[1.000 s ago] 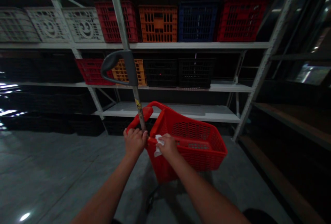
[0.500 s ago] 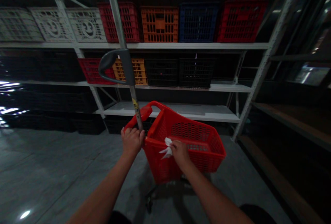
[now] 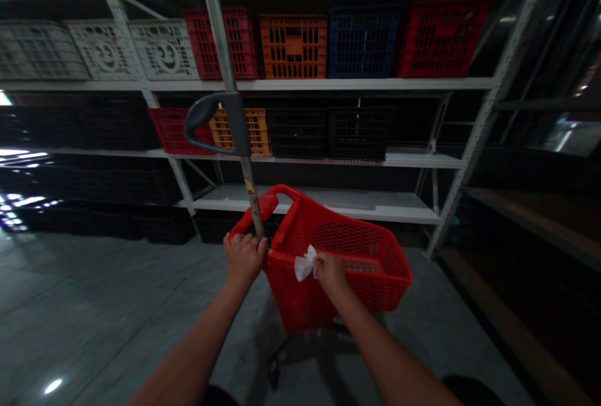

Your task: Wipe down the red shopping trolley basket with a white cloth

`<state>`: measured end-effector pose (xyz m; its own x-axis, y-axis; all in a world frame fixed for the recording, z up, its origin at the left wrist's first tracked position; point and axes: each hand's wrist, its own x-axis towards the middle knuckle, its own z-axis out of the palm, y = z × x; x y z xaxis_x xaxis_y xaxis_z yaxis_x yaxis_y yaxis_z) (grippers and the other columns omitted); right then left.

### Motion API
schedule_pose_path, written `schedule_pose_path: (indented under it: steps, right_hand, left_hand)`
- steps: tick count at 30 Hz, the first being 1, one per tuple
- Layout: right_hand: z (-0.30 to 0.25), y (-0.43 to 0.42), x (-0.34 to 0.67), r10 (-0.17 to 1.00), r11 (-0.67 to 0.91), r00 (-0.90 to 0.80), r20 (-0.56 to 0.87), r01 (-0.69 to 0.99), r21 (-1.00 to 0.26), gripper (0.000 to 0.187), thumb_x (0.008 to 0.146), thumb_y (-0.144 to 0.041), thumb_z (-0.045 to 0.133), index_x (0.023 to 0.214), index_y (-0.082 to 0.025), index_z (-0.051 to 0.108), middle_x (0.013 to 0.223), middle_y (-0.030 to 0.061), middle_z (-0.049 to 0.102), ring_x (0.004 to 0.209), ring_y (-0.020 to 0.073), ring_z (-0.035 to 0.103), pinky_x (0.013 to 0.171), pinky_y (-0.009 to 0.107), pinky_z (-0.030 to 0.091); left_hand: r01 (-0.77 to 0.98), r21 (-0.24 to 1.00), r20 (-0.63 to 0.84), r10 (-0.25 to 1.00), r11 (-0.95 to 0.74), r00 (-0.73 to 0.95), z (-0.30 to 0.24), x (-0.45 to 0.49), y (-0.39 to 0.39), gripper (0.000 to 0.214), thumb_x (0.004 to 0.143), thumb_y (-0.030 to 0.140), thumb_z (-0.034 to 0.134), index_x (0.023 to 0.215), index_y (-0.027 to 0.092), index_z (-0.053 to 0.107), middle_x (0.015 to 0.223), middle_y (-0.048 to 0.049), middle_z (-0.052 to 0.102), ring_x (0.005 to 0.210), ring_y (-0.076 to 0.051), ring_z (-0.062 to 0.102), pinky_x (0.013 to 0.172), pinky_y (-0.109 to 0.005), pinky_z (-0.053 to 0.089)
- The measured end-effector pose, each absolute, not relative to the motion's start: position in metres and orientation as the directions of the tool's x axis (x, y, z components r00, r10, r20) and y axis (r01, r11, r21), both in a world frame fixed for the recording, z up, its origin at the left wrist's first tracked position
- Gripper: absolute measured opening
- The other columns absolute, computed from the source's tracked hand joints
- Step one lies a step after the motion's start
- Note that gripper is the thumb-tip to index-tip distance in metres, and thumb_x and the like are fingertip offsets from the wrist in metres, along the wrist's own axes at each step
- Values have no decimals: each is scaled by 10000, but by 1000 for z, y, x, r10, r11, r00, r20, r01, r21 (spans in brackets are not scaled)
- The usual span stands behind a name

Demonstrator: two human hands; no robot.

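The hands are apart: the left hand (image 3: 243, 259) is clamped on the pole (image 3: 251, 199) of the red cart (image 3: 300, 299), while the right hand (image 3: 330, 273) has shifted toward 3 o'clock, pinching a white cloth (image 3: 305, 264) at the rim.

Left hand (image 3: 244, 259) curled closed, right hand (image 3: 330, 273) pinching — both forearms reaching forward

A shopping basket (image 3: 300, 299) is placed below and right of the left hand's fingers (image 3: 241, 249), which are closed around its pole (image 3: 250, 203). A paper tissue (image 3: 305, 264) is held just left of the right hand's fingers (image 3: 323, 262), above the basket. Crates (image 3: 293, 47) are shelved on shelving (image 3: 314, 201) ahead of the fingers.
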<state>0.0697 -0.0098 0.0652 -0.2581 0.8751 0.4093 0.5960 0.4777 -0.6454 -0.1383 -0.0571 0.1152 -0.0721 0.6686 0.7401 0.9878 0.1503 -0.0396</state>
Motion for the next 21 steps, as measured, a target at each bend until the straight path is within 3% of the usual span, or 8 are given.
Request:
schedule_pose_path:
  steps: [5,9,14,21]
  right_hand:
    - [77,-11,50,874,482,-278,399,596,-642,158,716,-233,595,817,-146,679,803,84,684,726,174,613,673,232,425]
    - [80,-17,40,832,555,-372,411,567,-609,415,525,-278,755,898,-136,641,906,95,648,818,207,590,733,265,430]
    - [69,-16,47,786,616,-351,510,524,-588,144,682,-76,551,779,-162,613,810,42,623,776,155,565,726,232,408]
    - [90,-21,15,709,705,-397,583,390,-592,218,726,-41,468,773,-179,630,808,25,638,778,137,560,714,216,392]
  left_hand:
    - [987,-50,735,674,153,-67,118,-135,-56,379,834,377,342,688,185,635,704,-60,599,803,-227,467,941,-490,205]
    - [984,-70,739,671,164,-60,118,-135,-57,376,835,376,341,703,186,638,707,-56,603,808,-227,475,936,-485,215]
    - [982,-65,743,666,177,-71,115,-134,-59,378,835,382,341,686,190,630,696,-50,598,786,-220,472,940,-480,216]
    - [990,-21,749,658,139,-77,117,-133,-61,369,826,374,347,679,193,633,692,-61,599,797,-234,464,933,-488,212]
